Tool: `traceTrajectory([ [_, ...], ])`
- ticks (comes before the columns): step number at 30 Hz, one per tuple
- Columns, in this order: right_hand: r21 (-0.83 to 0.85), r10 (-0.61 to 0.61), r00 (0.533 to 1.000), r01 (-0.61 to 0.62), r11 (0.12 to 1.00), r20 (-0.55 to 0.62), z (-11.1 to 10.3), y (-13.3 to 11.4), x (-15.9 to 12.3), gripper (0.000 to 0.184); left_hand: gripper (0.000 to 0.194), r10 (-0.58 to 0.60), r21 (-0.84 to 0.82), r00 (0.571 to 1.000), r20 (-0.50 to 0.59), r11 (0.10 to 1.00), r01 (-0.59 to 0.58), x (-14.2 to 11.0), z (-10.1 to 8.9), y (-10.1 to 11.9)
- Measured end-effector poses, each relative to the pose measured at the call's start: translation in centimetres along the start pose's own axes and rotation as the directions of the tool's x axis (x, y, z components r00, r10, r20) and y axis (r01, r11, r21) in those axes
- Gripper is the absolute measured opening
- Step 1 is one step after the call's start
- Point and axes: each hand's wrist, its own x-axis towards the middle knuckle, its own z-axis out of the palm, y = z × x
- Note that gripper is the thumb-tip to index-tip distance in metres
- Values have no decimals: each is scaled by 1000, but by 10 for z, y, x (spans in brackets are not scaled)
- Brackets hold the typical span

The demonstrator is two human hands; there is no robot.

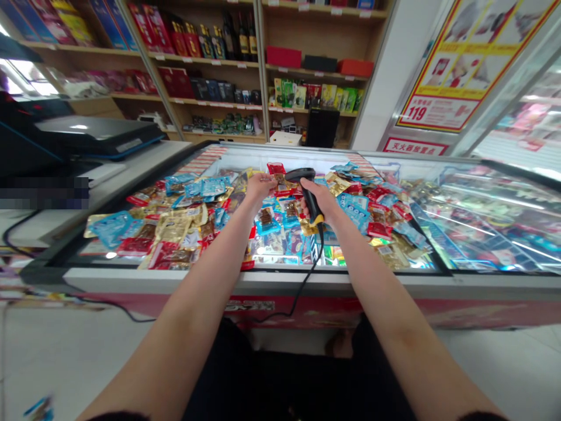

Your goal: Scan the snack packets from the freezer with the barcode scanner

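Observation:
My right hand [319, 196] is wrapped round the grip of a black barcode scanner [311, 202], whose head points left. A black cable [309, 275] runs from its yellow-edged base down over the freezer's front. Just left of the scanner head, my left hand [262, 186] pinches a small red snack packet [277, 170] and holds it up by its edge. Under both hands, many snack packets cover the glass freezer top. Blue packets [267, 217] lie below the scanner, gold ones [175, 225] and red ones [140, 237] spread to the left, and a mixed heap [380, 210] lies to the right.
A chest freezer [473, 283] with a glass lid stretches across in front of me. Left stands a counter with a dark flat device [96, 134]. Shelves [205, 58] with bottles and boxes stand behind. One blue packet [40, 409] lies on the floor.

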Motion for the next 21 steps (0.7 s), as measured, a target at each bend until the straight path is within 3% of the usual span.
traceTrajectory([
  [9,138,-160,947,204,969,-278,-62,-13,-11,41,36,-33,-84,989,141,995,46,-12,75,23],
  [12,171,-206,919,275,946,-337,-69,-12,-10,43,46,55,-19,974,219,998,-52,-8,101,22],
  [14,174,-220,911,293,940,-348,-70,-11,-8,43,51,144,118,958,247,977,-177,-4,114,20],
  [17,167,-215,921,280,945,-326,-70,-9,-6,43,46,254,349,922,291,870,-349,-3,119,14],
  [21,156,-206,925,265,952,-318,-64,-9,-7,44,41,308,525,894,326,727,-442,-9,101,7],
])
